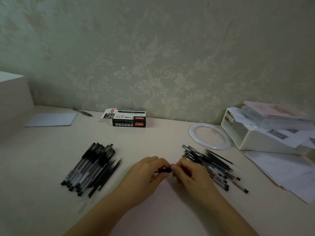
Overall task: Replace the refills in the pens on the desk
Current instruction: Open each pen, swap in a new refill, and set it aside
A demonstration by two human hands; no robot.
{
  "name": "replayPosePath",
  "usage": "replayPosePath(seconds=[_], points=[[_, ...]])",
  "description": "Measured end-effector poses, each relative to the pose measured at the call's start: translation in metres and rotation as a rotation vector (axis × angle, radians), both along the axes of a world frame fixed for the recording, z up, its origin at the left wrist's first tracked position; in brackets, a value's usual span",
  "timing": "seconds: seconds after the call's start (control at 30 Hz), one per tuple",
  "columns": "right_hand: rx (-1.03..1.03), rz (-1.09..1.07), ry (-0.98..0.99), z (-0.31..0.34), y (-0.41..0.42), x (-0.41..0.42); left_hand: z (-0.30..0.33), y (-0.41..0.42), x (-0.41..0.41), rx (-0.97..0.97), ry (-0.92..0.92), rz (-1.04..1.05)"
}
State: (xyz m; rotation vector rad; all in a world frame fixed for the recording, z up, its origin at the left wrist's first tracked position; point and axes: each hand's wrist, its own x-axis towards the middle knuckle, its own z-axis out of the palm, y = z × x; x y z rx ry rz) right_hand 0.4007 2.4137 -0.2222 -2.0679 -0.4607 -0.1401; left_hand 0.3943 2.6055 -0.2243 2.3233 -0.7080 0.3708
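My left hand (148,171) and my right hand (189,172) meet at the middle of the desk, and both grip one black pen (163,171) held level between them. Only a short dark stretch of it shows between the fingers. A pile of black gel pens (88,167) lies to the left, with several thin dark refills (109,174) along its right side. Another pile of pens (211,167) lies just right of my right hand, with thin refills (219,156) on its far side.
A black and white pen box (128,118) stands open by the wall. A white ring (210,136) lies at the right, beside a white storage box (259,138) stacked with papers. Loose sheets (283,174) cover the right edge. A notepad (51,119) and a lone pen (82,111) lie far left.
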Motion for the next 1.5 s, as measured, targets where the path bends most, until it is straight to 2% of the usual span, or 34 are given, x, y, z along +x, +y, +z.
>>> replayPosePath(seconds=[0.8, 0.97, 1.03, 1.1, 1.17, 1.27, 1.5], points=[[-0.023, 0.019, -0.011, 0.006, 0.0, -0.001, 0.003, 0.002, 0.0, -0.043, -0.024, 0.022], [0.004, -0.094, -0.08, 0.004, 0.003, -0.001, 0.004, 0.001, -0.001, -0.063, -0.038, 0.081], [-0.08, -0.18, -0.165, 0.001, -0.003, 0.003, 0.003, 0.003, 0.0, -0.087, -0.016, 0.133], [-0.25, -0.226, -0.243, -0.003, -0.007, 0.007, 0.002, 0.006, 0.001, -0.106, 0.008, 0.175], [-0.36, -0.203, -0.226, -0.01, -0.008, 0.008, 0.002, 0.007, 0.002, -0.104, 0.019, 0.198], [-0.412, -0.144, -0.203, -0.014, -0.005, 0.008, 0.003, 0.007, 0.002, -0.061, 0.027, 0.198], [-0.24, -0.177, -0.164, -0.007, -0.012, 0.008, 0.006, 0.014, 0.003, -0.008, 0.038, 0.201]])
